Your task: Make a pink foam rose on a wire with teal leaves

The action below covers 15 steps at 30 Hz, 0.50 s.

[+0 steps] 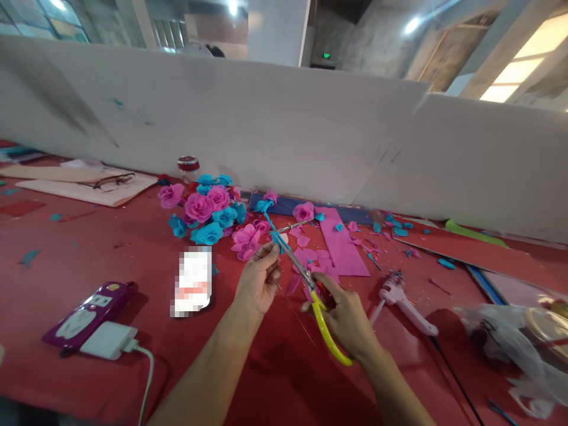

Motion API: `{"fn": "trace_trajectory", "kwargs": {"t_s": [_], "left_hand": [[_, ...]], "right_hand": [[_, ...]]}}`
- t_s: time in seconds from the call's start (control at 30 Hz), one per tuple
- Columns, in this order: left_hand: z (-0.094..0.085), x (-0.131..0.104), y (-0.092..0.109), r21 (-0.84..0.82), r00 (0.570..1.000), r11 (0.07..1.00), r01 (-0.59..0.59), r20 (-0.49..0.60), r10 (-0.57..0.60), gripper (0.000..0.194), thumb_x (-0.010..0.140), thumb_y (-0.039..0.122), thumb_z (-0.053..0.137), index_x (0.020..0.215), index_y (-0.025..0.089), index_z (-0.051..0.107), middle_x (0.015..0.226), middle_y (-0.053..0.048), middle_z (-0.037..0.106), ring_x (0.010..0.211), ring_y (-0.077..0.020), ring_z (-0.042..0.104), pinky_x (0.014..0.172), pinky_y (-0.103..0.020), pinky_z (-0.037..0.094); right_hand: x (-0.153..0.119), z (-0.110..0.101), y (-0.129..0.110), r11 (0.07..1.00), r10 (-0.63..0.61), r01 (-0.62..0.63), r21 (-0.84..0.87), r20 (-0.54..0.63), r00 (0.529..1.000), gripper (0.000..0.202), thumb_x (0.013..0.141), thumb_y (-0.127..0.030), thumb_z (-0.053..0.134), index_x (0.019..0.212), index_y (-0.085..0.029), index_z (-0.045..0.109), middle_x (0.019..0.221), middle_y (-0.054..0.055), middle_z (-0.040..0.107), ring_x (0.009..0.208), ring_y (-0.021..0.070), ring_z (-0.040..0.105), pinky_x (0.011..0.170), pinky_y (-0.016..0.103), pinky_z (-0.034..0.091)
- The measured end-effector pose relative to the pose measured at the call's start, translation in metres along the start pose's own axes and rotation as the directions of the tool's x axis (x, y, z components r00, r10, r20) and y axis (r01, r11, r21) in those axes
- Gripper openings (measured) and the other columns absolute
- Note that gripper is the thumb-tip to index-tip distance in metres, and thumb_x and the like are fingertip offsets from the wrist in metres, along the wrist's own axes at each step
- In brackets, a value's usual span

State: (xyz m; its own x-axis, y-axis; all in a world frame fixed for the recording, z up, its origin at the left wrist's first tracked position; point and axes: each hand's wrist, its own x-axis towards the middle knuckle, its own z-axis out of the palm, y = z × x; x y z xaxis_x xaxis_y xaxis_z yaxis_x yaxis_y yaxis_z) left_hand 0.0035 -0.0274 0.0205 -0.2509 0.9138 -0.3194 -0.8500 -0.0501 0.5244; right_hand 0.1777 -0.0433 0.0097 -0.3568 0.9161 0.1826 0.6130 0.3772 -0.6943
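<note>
My left hand (261,278) is closed, its fingers pinching a blue paper piece (268,218) with a twisted stem. Yellow-handled scissors (329,337) are gripped in my right hand (339,310), and their blades reach up to the blue piece beside my left fingertips. A thin thread hangs below my left hand. Pink and blue paper flowers (199,207) are bunched behind and to the left of my hands. Cut pink paper scraps (317,258) and a pink paper strip (339,239) lie just beyond the scissors.
A phone (193,281) lies left of my left hand. Farther left are a purple power strip (89,313) and a white charger (109,340). A pink glue gun (406,305) and a plastic bag (510,343) sit at the right. A white partition (266,124) stands behind.
</note>
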Motion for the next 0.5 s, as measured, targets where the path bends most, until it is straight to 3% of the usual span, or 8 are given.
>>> {"fn": "trace_trajectory", "kwargs": {"t_s": [0.23,0.5], "left_hand": [[0.0,-0.001,0.001,0.055,0.999,0.998,-0.026,-0.026,0.027,0.034,0.047,0.015,0.088,0.072,0.015,0.066,0.061,0.005,0.058,0.044,-0.0008,0.043,0.037,-0.014,0.025],[-0.001,-0.001,0.001,0.06,0.999,0.998,-0.033,-0.009,0.033,0.031,0.049,0.014,0.088,0.073,0.014,0.068,0.055,0.007,0.053,0.041,0.0001,0.034,0.037,-0.015,0.024]], "right_hand": [[0.001,-0.007,0.001,0.998,-0.016,0.015,-0.068,-0.007,1.0,0.036,0.078,-0.041,0.065,0.107,-0.019,0.062,0.061,-0.003,0.057,0.049,0.0107,0.039,0.047,0.021,0.035],[0.002,-0.013,0.004,0.993,-0.033,0.033,-0.118,-0.003,0.999,0.034,0.079,-0.04,0.063,0.107,-0.02,0.063,0.056,-0.005,0.055,0.049,0.0127,0.046,0.047,0.021,0.037]]}}
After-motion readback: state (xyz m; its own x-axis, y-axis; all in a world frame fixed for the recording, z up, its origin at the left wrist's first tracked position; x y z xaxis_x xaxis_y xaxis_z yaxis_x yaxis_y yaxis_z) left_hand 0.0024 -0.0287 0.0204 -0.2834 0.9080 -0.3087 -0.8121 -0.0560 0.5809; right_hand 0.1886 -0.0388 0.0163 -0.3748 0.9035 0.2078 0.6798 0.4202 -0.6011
